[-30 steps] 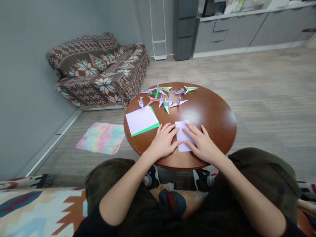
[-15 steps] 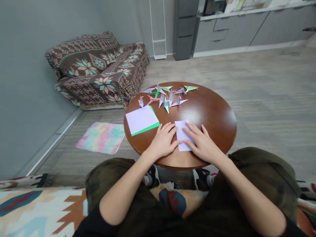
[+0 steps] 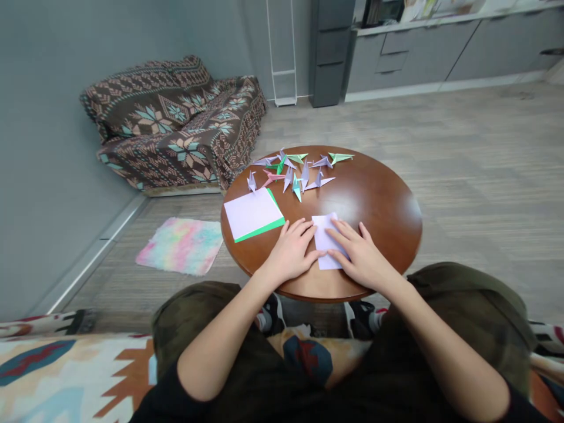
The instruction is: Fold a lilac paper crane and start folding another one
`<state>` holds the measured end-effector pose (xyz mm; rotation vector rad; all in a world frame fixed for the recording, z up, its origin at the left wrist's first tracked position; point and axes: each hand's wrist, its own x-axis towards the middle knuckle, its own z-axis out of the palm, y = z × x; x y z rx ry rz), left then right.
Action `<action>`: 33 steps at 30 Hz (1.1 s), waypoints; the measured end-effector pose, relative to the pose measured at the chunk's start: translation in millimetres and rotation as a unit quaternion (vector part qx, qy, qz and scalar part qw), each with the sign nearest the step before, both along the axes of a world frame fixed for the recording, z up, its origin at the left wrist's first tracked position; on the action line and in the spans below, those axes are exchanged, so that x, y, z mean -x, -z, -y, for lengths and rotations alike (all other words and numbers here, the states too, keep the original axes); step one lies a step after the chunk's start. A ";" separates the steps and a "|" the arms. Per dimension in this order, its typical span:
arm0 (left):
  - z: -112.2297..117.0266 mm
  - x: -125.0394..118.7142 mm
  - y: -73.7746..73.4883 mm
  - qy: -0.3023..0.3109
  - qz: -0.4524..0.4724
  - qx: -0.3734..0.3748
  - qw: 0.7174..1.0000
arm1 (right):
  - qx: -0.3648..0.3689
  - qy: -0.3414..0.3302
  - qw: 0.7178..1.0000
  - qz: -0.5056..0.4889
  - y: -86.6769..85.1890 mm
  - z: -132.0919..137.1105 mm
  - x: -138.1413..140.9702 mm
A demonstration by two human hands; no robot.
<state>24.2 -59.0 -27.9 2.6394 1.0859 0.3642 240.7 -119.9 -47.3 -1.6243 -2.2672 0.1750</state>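
Note:
A folded piece of lilac paper (image 3: 326, 242) lies flat on the round brown table (image 3: 374, 205), close to its front edge. My left hand (image 3: 291, 249) rests at the paper's left side, fingers stretched out, with thumb and fingertips touching its edge. Across the paper's right part lies my right hand (image 3: 359, 252), fingers spread and pressing on it; that part of the sheet is hidden. Left of my hands is a stack of lilac and green paper sheets (image 3: 253, 214). Several folded paper cranes (image 3: 305, 175) in lilac, green, pink and blue stand together toward the back.
A patterned, cloth-covered sofa (image 3: 176, 129) stands beyond the table at the left, with a fluffy pastel rug (image 3: 180, 245) on the floor before it. Grey kitchen cabinets (image 3: 409, 59) line the back right. My knees flank the table's near side.

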 end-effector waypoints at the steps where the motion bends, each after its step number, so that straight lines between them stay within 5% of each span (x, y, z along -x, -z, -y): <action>1: -0.1 0.0 0.2 0.001 0.000 -0.002 1.000 | -0.001 0.000 1.000 -0.001 0.3 0.0 0.0; 33: 0.5 -1.2 0.9 -0.006 -0.003 -0.003 1.000 | -0.001 0.011 1.000 0.023 0.5 0.0 3.2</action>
